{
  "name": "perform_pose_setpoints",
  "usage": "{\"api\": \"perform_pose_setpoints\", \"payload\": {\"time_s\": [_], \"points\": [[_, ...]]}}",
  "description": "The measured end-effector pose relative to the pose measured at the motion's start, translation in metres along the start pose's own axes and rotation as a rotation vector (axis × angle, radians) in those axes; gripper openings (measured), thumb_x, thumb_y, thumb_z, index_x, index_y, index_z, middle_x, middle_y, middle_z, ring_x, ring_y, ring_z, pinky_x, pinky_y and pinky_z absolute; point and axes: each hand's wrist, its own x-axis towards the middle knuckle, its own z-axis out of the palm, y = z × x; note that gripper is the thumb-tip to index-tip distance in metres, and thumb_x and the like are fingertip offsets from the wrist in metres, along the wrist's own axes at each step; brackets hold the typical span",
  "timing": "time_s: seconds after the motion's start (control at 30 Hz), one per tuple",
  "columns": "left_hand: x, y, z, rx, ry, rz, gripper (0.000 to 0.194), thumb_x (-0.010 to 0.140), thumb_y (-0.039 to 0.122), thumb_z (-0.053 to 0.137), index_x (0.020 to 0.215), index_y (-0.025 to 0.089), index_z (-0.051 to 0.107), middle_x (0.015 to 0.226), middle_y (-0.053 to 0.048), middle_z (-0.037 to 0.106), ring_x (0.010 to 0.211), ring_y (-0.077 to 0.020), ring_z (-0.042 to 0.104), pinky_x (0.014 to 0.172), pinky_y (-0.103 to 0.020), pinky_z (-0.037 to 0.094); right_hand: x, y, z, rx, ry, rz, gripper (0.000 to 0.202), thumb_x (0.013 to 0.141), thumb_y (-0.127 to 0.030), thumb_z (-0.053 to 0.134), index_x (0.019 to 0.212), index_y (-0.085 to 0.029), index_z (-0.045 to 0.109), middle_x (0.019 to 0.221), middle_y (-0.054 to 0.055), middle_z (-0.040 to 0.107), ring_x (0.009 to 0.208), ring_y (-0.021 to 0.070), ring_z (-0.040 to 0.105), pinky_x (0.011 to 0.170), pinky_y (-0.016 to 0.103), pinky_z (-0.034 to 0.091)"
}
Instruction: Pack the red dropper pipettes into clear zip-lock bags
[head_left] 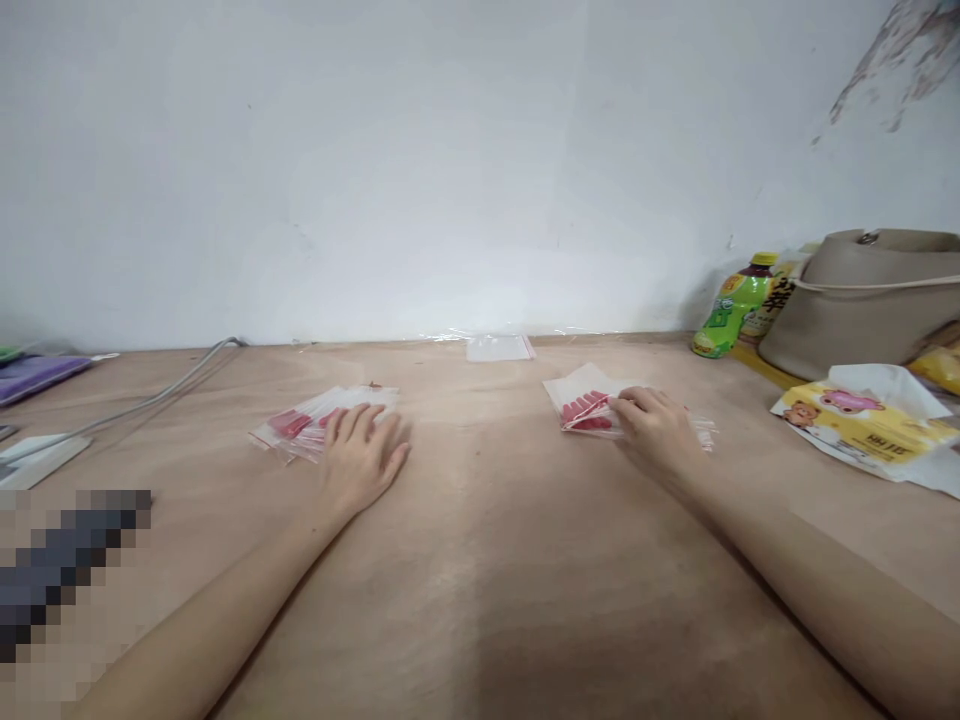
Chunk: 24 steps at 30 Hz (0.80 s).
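Observation:
On the left, a loose pile of clear zip-lock bags [304,425] with red pieces inside lies on the table. My left hand [358,455] rests palm down on the near right side of that pile, fingers spread. Over on the right is a second group of clear zip-lock bags [589,405], with several red, finger-like pieces showing through the plastic. The thumb and fingers of my right hand [656,425] are curled together at the edge of a bag there. Part of this group is hidden under the hand.
A flat clear bag [500,348] lies by the wall. To the right stand a green drink bottle [733,308], a grey-beige bag [862,310] and a yellow printed wrapper [862,425]. Leftward are a grey cable [176,385], a purple item [45,377] and a blurred dark object [71,560].

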Motion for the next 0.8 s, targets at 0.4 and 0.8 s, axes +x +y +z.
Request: {"api": "perform_pose_setpoints", "payload": {"time_s": [0.4, 0.8], "points": [[0.001, -0.024, 0.013, -0.077, -0.029, 0.002, 0.020, 0.087, 0.030, 0.042, 0.095, 0.022, 0.059, 0.095, -0.005, 0.066, 0.091, -0.0273, 0.057, 0.082, -0.048, 0.039, 0.011, -0.056, -0.015, 0.170, -0.003, 0.000, 0.015, 0.076, -0.017, 0.048, 0.079, -0.019, 0.063, 0.087, 0.006, 0.062, 0.078, 0.0187, 0.046, 0.069, 0.034, 0.023], [0.052, 0.109, 0.037, -0.475, -0.113, 0.073, 0.034, 0.078, 0.018, 0.050, 0.112, 0.014, 0.050, 0.110, -0.013, 0.056, 0.103, -0.0252, 0.051, 0.089, -0.042, 0.041, 0.044, -0.100, 0.022, 0.385, -0.021, -0.161, 0.013, 0.077, -0.023, 0.052, 0.085, -0.019, 0.061, 0.076, 0.003, 0.062, 0.075, 0.0155, 0.046, 0.067, 0.032, 0.021]]}}
